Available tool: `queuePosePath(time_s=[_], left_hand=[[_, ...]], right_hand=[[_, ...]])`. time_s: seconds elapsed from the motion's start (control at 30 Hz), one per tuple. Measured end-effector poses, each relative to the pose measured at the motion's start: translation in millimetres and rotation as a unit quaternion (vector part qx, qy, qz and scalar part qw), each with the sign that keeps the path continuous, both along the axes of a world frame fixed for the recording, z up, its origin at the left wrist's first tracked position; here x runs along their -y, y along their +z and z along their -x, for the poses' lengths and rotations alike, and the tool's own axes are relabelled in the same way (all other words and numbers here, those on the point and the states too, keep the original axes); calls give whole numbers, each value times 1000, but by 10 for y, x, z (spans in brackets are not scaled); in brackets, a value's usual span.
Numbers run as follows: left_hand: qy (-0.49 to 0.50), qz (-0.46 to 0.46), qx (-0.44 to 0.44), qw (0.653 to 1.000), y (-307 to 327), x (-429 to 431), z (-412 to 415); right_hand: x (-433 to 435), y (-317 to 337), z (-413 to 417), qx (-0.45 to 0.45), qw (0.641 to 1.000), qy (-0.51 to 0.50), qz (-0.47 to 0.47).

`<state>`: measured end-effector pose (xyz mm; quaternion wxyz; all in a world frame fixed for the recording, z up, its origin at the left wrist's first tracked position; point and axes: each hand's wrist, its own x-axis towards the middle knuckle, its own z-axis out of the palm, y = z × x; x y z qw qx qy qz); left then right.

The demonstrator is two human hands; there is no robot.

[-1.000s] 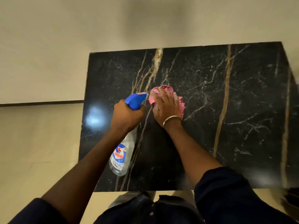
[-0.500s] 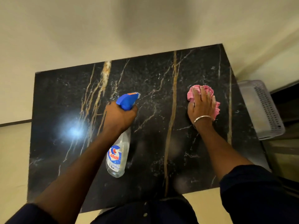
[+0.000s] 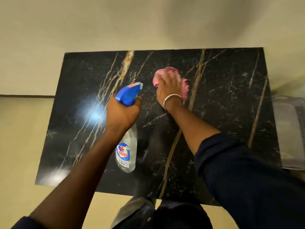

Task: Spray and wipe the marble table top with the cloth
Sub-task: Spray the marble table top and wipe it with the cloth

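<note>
Around the job: a grey plastic basket point(image 3: 288, 133) w/ a perforated side sits just beside the table's R edge, partly cut off by the frame. Cream floor point(image 3: 19, 138) on the L, pale wall point(image 3: 132, 22) past the far edge, w/ a thin dark strip point(image 3: 26, 96) btwn them.

In the way: the L forearm + bottle cover the mid-near part of the slab. The R arm in its dark sleeve point(image 3: 239, 171) hides the near-R corner.

Marble table top point(image 3: 227, 113): rectangular, black, glossy, w/ long gold-brown veins running near-to-far and fine white veining. A bright light glare point(image 3: 95, 114) sits on its L half.

Spray bottle point(image 3: 127, 151): slim clear plastic, blue/red "Colin" label, blue trigger head w/ an orange patch. The nozzle points to the far side and the base points back at the person. L hand point(image 3: 122, 114) has its fingers wrapped tight round the neck under the trigger head. Can't tell if the base touches the slab.

Cloth point(image 3: 184, 87): pink, crumpled, fuzzy-edged, lying on the slab just R of centre toward the far side, near the nozzle. R hand point(image 3: 168, 90) lies on top w/ fingers spread flat, pressing, not curled; it is motion-blurred. Silver bangle point(image 3: 171, 97) on that wrist.
</note>
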<state>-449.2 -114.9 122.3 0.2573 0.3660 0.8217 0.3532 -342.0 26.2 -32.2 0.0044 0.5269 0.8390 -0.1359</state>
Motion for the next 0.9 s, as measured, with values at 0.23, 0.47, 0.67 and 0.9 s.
queuePosePath(time_s=[0.23,0.47,0.67,0.9], left_hand=[[21,-28,-2,999,95,457,209],[12,-66,20,998,153,862,365],[-17,-100,66,993,228,1004,337],[-89,-131,87,984,336,1081,215]], right_hand=[[1056,30,481,1,978,207,15],[1804,35,-276,2,971,239,13],[2256,130,-677,-123,989,71,50],[2406,756,-844,-425,839,-245,234]])
